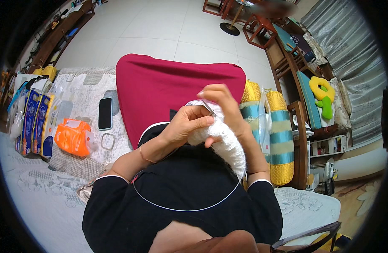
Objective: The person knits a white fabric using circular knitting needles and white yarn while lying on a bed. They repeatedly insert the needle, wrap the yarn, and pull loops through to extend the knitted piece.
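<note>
White knitted fabric [230,144] hangs below my hands, bunched over my lap. My left hand [192,123] pinches it near a metal needle tip [209,108], thumb and index finger together. On the right, my right hand [224,104] is raised over the work with bent, slightly blurred fingers near the needles; what its fingertips hold is hard to make out. The thin cable of a circular knitting needle [189,210] loops across my black shirt, from the fabric's lower right end to a small red piece [134,179] near my left forearm.
A magenta cloth [178,82] covers my knees. At left on the patterned sofa cover lie a phone [105,114], an orange tissue pack [73,137] and blue packages [35,121]. Striped bolsters [280,136] and a wooden armrest [297,151] stand at right.
</note>
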Motion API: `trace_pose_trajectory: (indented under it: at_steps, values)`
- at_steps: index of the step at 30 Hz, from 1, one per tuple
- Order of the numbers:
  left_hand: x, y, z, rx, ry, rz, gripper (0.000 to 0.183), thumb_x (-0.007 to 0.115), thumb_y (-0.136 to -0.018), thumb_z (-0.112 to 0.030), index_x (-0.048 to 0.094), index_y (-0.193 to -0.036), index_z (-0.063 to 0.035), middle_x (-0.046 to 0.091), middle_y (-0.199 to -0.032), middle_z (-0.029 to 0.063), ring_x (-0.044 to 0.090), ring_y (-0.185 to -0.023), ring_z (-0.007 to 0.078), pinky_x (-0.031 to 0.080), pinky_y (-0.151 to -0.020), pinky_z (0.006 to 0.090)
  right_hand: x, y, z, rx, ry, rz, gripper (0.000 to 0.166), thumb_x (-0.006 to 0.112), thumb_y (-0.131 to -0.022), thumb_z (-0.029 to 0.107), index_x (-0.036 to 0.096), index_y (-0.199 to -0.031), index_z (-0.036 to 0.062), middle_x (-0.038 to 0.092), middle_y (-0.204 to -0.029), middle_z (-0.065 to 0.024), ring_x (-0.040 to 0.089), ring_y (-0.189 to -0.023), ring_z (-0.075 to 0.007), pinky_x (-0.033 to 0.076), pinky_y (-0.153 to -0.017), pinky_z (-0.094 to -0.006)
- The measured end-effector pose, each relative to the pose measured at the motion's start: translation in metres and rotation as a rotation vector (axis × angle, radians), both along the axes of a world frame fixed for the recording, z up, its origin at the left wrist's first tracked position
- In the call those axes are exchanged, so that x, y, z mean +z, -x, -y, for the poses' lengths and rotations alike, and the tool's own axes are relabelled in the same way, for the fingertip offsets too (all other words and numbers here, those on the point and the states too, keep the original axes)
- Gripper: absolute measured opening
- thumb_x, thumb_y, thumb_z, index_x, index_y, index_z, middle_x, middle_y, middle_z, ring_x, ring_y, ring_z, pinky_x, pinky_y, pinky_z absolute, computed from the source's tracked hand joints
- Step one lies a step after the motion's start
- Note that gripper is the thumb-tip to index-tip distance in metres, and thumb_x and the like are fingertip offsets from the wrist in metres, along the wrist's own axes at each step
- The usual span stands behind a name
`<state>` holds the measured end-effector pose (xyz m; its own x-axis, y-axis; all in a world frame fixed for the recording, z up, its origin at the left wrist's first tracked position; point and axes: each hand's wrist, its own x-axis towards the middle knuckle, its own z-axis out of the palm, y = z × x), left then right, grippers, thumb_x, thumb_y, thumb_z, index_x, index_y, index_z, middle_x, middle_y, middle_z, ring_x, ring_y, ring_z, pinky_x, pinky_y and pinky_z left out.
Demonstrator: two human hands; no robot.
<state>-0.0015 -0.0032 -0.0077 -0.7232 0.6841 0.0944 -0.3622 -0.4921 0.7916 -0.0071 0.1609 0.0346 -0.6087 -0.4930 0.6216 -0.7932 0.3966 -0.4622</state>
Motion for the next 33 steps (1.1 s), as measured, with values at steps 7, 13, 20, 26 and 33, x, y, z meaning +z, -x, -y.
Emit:
trace_pose_trajectory:
  at_steps: [7, 13, 20, 26, 33]
  values:
    - [0.008, 0.006, 0.01, 0.095, -0.085, -0.14, 0.017, 0.058, -0.086, -0.008, 0.059, -0.101, -0.0004, 0.061, -0.093, 0.0039, 0.057, -0.086, 0.0094, 0.046, -0.078, 0.0238, -0.004, -0.023, -0.018, -0.369, 0.037, -0.465, 0.028, 0.071, -0.061, 0.027, 0.067, -0.079, 0.0065, 0.054, -0.073, -0.0029, 0.048, -0.069, -0.0185, 0.037, -0.064, -0.0298]
    - [0.03, 0.004, 0.015, 0.369, 0.206, -0.733, 0.018, 0.06, -0.08, 0.002, 0.063, -0.097, -0.0015, 0.062, -0.088, 0.0064, 0.06, -0.08, 0.0135, 0.047, -0.07, 0.0244, 0.025, -0.047, -0.018, -0.456, -0.046, -0.329, 0.018, 0.07, -0.061, 0.02, 0.066, -0.073, 0.0074, 0.055, -0.069, -0.0021, 0.049, -0.067, -0.0177, 0.036, -0.065, -0.031]
    - [0.034, -0.004, 0.017, 0.405, 0.344, -1.111, 0.024, 0.065, -0.073, 0.005, 0.067, -0.095, -0.0034, 0.061, -0.083, 0.0083, 0.06, -0.072, 0.017, 0.047, -0.062, 0.0244, 0.035, -0.079, -0.019, -0.44, -0.123, -0.14, 0.019, 0.062, -0.075, 0.024, 0.065, -0.071, 0.0065, 0.055, -0.067, -0.0035, 0.049, -0.066, -0.0187, 0.032, -0.067, -0.0316]
    - [0.002, 0.004, 0.01, 0.207, 0.154, -0.483, 0.016, 0.061, -0.083, -0.005, 0.065, -0.098, -0.0013, 0.058, -0.093, 0.0058, 0.054, -0.088, 0.0116, 0.044, -0.076, 0.023, -0.005, -0.068, -0.028, -0.462, 0.055, -0.248, 0.038, 0.051, -0.087, 0.038, 0.067, -0.074, 0.006, 0.055, -0.067, -0.0039, 0.048, -0.064, -0.0185, 0.033, -0.065, -0.0322]
    - [0.01, 0.0, 0.002, 0.071, 0.044, -0.17, 0.017, 0.065, -0.082, -0.014, 0.063, -0.095, -0.0023, 0.06, -0.09, 0.005, 0.056, -0.084, 0.011, 0.044, -0.075, 0.0243, -0.004, -0.069, -0.03, -0.418, 0.08, -0.223, 0.038, 0.053, -0.086, 0.038, 0.066, -0.071, 0.0057, 0.054, -0.066, -0.0039, 0.048, -0.064, -0.0185, 0.033, -0.066, -0.0325]
